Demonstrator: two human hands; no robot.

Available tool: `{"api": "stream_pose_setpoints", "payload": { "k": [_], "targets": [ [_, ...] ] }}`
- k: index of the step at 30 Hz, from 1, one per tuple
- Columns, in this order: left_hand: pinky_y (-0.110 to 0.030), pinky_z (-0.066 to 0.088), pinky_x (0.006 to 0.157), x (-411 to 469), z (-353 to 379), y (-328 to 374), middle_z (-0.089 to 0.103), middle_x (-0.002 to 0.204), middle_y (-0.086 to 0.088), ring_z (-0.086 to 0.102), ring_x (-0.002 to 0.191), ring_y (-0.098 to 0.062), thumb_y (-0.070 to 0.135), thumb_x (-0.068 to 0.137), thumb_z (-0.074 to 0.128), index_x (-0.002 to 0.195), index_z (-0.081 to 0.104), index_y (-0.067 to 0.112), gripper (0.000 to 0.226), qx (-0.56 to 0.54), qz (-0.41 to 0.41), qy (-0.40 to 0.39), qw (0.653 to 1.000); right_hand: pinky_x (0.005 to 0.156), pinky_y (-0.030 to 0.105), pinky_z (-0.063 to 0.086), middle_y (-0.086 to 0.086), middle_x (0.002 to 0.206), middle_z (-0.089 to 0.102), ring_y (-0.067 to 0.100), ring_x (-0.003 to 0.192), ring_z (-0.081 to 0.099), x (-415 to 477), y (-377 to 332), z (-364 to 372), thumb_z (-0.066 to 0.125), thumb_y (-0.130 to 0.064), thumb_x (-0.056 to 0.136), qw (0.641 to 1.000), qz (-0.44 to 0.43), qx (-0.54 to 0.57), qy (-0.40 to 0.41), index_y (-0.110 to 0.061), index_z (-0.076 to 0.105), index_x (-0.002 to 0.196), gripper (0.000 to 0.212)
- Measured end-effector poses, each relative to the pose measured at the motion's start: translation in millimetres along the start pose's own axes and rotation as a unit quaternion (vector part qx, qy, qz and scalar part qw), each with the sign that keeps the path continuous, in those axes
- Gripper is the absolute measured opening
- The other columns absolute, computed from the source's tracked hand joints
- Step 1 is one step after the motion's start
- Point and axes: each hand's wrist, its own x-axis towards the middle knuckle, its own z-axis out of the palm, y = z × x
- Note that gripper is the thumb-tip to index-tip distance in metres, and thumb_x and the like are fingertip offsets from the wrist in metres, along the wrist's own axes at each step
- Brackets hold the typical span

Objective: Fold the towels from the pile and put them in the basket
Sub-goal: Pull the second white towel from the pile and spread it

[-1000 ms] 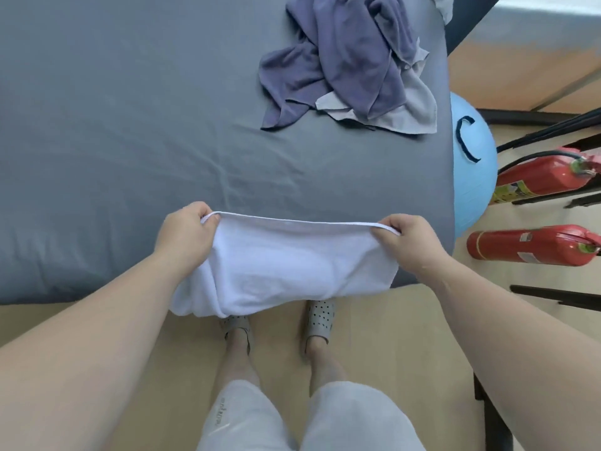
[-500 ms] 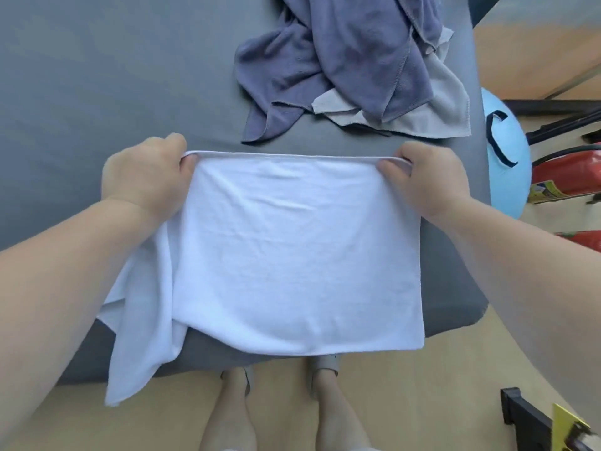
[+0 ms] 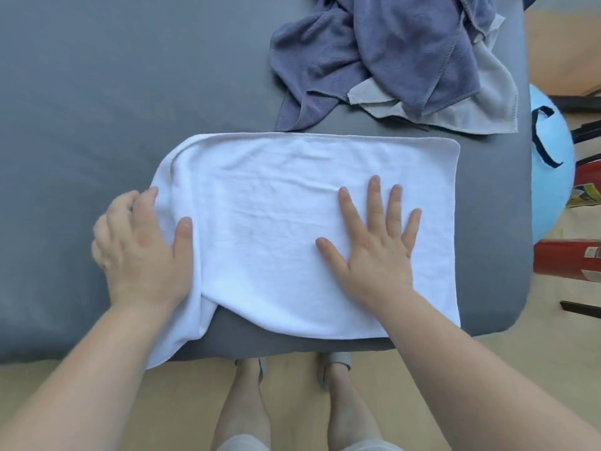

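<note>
A white towel (image 3: 276,229) lies spread on the grey bed (image 3: 113,109), doubled over, with its near left corner hanging off the bed's front edge. My right hand (image 3: 377,242) lies flat on the towel's right half, fingers straight and spread. My left hand (image 3: 143,252) rests on the towel's left edge, thumb on the cloth and fingers loosely bent beside it. The pile (image 3: 390,56) of blue-grey and light grey towels sits crumpled just beyond the white towel, at the far right of the bed. No basket is in view.
A light blue ball (image 3: 549,164) and red fire extinguishers (image 3: 569,258) stand on the floor right of the bed. My feet (image 3: 292,372) stand on the wooden floor at the bed's front edge. The bed's left side is bare grey sheet.
Both hands carried the towel from the bed's front edge further onto the bed, laid it down and let go of its far corners. The right hand has since flattened on it.
</note>
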Motion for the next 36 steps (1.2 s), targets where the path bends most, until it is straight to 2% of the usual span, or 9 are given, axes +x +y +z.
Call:
{"api": "stream_pose_setpoints", "payload": {
  "k": [4, 8, 13, 16, 20, 26, 31, 34, 36],
  "targets": [
    [-0.055, 0.040, 0.092, -13.9, -9.8, -42.3, 0.057, 0.110, -0.015, 0.046, 0.104, -0.041, 0.055, 0.090, 0.036, 0.111, 0.053, 0.014, 0.049, 0.023, -0.058, -0.037, 0.997, 0.120, 0.059, -0.012, -0.013, 0.166, -0.023, 0.021, 0.151, -0.028, 4.5, 5.8, -5.0, 0.019, -0.078, 0.092, 1.000, 0.024, -0.002, 0.001, -0.045, -0.006, 0.157, 0.077],
    [-0.045, 0.041, 0.086, -20.7, -20.0, -57.1, 0.057, 0.106, -0.005, 0.045, 0.103, -0.031, 0.042, 0.089, 0.062, 0.105, 0.060, 0.022, 0.025, -0.006, -0.056, -0.049, 0.997, 0.119, 0.061, -0.012, -0.008, 0.166, -0.024, 0.023, 0.151, -0.028, 3.7, -9.4, -10.2, 0.017, -0.077, 0.091, 0.999, 0.043, -0.001, -0.005, -0.045, -0.004, 0.157, 0.076],
    [-0.040, 0.044, 0.069, -9.0, -27.7, -63.7, 0.054, 0.085, 0.003, 0.051, 0.086, -0.025, 0.026, 0.092, 0.061, 0.080, 0.055, 0.019, 0.014, -0.087, -0.049, -0.091, 0.991, 0.119, 0.064, -0.010, 0.001, 0.169, -0.012, 0.030, 0.153, -0.020, -5.8, -75.3, -7.7, 0.018, -0.071, 0.096, 0.997, -0.072, 0.000, 0.022, -0.042, 0.007, 0.159, 0.071],
    [-0.041, 0.049, 0.066, -0.1, -38.1, -63.9, 0.060, 0.078, 0.001, 0.055, 0.074, -0.023, 0.025, 0.094, 0.058, 0.084, 0.054, 0.020, 0.012, -0.163, -0.085, -0.106, 0.977, 0.118, 0.065, -0.010, 0.001, 0.169, -0.014, 0.032, 0.153, -0.022, -4.1, -120.8, 11.4, 0.018, -0.069, 0.098, 0.994, -0.108, -0.015, 0.006, -0.042, 0.007, 0.159, 0.068],
    [-0.034, 0.046, 0.062, 18.1, -55.0, -72.1, 0.063, 0.080, 0.001, 0.056, 0.070, -0.018, 0.025, 0.094, 0.058, 0.087, 0.055, 0.024, 0.008, -0.226, -0.123, -0.113, 0.960, 0.119, 0.063, -0.012, -0.007, 0.164, -0.028, 0.027, 0.149, -0.032, 4.6, -142.9, 30.8, 0.017, -0.073, 0.096, 0.998, -0.055, -0.025, -0.019, -0.047, -0.007, 0.157, 0.071],
    [-0.026, 0.043, 0.060, 77.7, -68.4, -91.1, 0.062, 0.080, 0.011, 0.056, 0.067, -0.008, 0.026, 0.090, 0.063, 0.090, 0.060, 0.026, 0.003, -0.250, -0.107, -0.072, 0.960, 0.119, 0.063, -0.011, -0.006, 0.164, -0.030, 0.027, 0.149, -0.032, 5.9, -144.2, 32.0, 0.014, -0.077, 0.092, 0.997, -0.047, -0.046, -0.029, -0.046, -0.010, 0.157, 0.076],
    [-0.025, 0.045, 0.067, 119.0, -70.6, -102.4, 0.052, 0.075, 0.011, 0.051, 0.065, -0.005, 0.038, 0.086, 0.069, 0.108, 0.056, 0.027, 0.027, -0.284, -0.142, 0.001, 0.948, 0.119, 0.062, -0.012, -0.005, 0.163, -0.033, 0.027, 0.148, -0.034, 7.3, -144.8, 30.7, 0.011, -0.082, 0.088, 0.996, -0.043, -0.058, -0.044, -0.046, -0.014, 0.156, 0.081],
    [-0.023, 0.045, 0.069, 110.7, -72.4, -107.9, 0.056, 0.080, 0.009, 0.056, 0.073, -0.005, 0.049, 0.081, 0.074, 0.119, 0.053, 0.028, 0.049, -0.273, -0.165, -0.051, 0.946, 0.119, 0.062, -0.012, -0.005, 0.162, -0.033, 0.027, 0.148, -0.034, 7.3, -145.9, 29.2, 0.012, -0.083, 0.087, 0.997, -0.038, -0.054, -0.049, -0.046, -0.015, 0.155, 0.081],
    [-0.025, 0.046, 0.068, 92.9, -74.5, -114.2, 0.060, 0.081, 0.007, 0.059, 0.075, -0.006, 0.045, 0.080, 0.077, 0.117, 0.053, 0.030, 0.047, -0.253, -0.171, -0.075, 0.949, 0.119, 0.061, -0.013, -0.006, 0.162, -0.033, 0.026, 0.148, -0.034, 8.0, -147.5, 28.3, 0.012, -0.083, 0.088, 0.996, -0.039, -0.055, -0.051, -0.047, -0.015, 0.154, 0.080]
  ]
}}
